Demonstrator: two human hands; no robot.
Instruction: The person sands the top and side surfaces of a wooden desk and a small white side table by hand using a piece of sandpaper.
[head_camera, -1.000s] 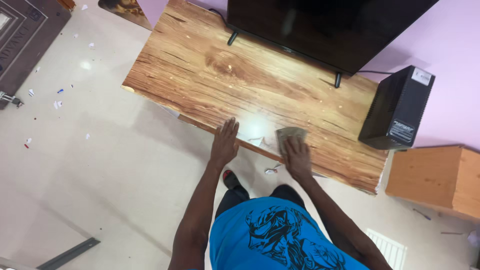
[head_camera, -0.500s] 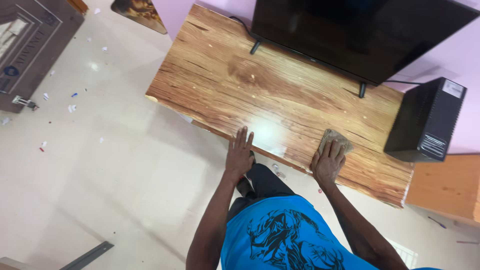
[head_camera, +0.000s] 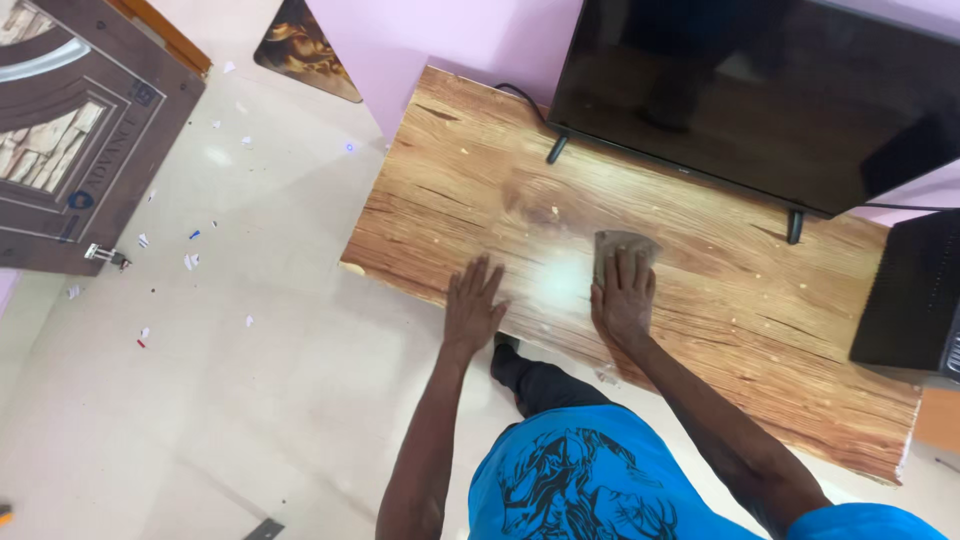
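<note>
Head view: right hand (head_camera: 622, 300) is pressing flat on a grey cloth (head_camera: 622, 245) mid-tabletop (head_camera: 700, 300), left hand (head_camera: 473, 308) is bracing open at the front edge. Middle is looking glossy; the stretch toward the black box (head_camera: 910, 300) is seemingly remaining unwiped.

One wood-grain worktop (head_camera: 700, 300) carries one flat black screen (head_camera: 760, 100) on two thin feet, one black box (head_camera: 915, 300) at its far end, and one grey-brown cloth (head_camera: 622, 243). Two hands show: one left hand (head_camera: 474, 305), one right hand (head_camera: 623, 297). One brown door (head_camera: 70, 130) stands aside.
</note>
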